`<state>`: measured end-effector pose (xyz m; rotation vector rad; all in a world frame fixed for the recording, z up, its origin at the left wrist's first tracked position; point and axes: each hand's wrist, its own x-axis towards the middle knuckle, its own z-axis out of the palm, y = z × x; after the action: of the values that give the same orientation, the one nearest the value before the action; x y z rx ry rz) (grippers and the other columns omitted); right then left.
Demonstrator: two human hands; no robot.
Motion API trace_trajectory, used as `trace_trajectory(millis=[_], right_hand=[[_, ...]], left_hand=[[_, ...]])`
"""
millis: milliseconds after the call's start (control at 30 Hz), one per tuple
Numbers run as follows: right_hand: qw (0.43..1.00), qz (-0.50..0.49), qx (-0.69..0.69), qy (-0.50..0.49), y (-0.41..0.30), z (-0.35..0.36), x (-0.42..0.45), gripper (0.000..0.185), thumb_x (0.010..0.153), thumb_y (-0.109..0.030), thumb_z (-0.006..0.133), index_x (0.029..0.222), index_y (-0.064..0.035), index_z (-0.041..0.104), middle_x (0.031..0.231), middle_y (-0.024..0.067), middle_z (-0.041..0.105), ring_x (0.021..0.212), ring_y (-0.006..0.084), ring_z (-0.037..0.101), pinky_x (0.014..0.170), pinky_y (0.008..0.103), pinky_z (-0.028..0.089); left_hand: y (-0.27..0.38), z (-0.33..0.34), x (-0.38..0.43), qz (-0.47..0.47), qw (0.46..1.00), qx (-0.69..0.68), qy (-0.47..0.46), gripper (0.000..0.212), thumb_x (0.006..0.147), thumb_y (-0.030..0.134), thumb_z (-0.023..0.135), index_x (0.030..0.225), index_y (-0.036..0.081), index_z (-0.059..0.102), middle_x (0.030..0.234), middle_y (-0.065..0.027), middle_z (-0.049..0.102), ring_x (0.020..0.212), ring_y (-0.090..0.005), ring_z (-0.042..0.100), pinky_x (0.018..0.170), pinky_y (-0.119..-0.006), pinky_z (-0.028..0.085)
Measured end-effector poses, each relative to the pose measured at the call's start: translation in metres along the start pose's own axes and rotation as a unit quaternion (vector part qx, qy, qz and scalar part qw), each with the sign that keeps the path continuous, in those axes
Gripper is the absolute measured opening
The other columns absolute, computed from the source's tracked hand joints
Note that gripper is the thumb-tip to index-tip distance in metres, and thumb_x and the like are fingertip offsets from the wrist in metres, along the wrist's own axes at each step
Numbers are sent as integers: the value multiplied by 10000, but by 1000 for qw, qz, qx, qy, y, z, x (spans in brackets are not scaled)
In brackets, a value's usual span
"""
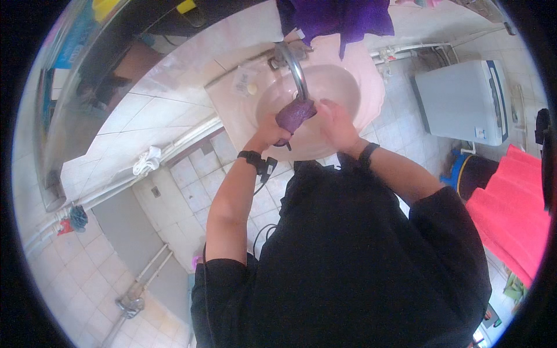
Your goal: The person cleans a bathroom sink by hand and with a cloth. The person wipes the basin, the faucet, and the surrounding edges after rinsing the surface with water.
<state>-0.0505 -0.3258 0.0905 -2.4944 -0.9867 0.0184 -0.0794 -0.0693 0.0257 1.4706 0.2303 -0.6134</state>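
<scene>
My left hand [265, 135] grips a dark purple, speckled object [296, 115], whose exact kind the picture does not settle. It is held over the near left part of a pale pink washbasin [339, 82], with its upper end at the mouth of a curved chrome faucet [294, 67]. A small dark end hangs below my fingers. My right hand [337, 124] is over the basin's right side, blurred and apart from the object. Its fingers are raised, and I see nothing in them.
Purple cloth [339, 19] hangs over the basin's back edge. A clear packet [242, 82] lies on the basin's left ledge. To the right are a grey-white appliance [461, 102] and a pink towel [509, 213]. White pipes with a white cloth [148, 161] run along the left wall.
</scene>
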Motion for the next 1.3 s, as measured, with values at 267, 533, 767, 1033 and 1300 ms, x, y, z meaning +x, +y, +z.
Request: trace_trajectory(millis=[267,533,767,1033,1300], right_hand=[[961,-234,-147,-6,-5,6,36,541,823,-195,582,1360,-242,537,1438,58,503,1308,261,470,1163,501,273],[960,-250,-125,-21,25,1,62,347,849,-254,590,1195,-244,613,1096,25,623,1068,259,596,877,415,530],[963,-197,-120,-142,27,-11,70,172,906,-200,568,1035,-125,654,970,104,636,866,303,672,729,431,568],[955,76,3,-287,20,16,74,306,812,-269,635,1010,-43,692,925,226,696,867,384,687,751,492,564],[918,230,204,-250,5,4,74,219,731,-177,656,867,-10,695,781,189,701,728,329,692,667,447,545]], left_hand=[[8,18,6,-53,979,-124,-152,348,621,-10,728,955,45,646,813,-26,636,708,-148,618,648,-294,508],[30,23,10,-23,989,-3,-145,442,616,55,798,1025,38,632,882,-39,646,788,-166,625,723,-323,534],[40,48,21,70,952,297,12,491,690,109,786,1129,-16,603,920,-182,695,875,-310,692,776,-433,556],[52,35,28,71,811,574,87,183,899,231,559,985,84,627,940,-162,715,874,-370,699,747,-504,548],[32,28,37,269,744,594,149,252,920,304,565,918,81,683,851,-154,704,773,-342,710,650,-483,561]])
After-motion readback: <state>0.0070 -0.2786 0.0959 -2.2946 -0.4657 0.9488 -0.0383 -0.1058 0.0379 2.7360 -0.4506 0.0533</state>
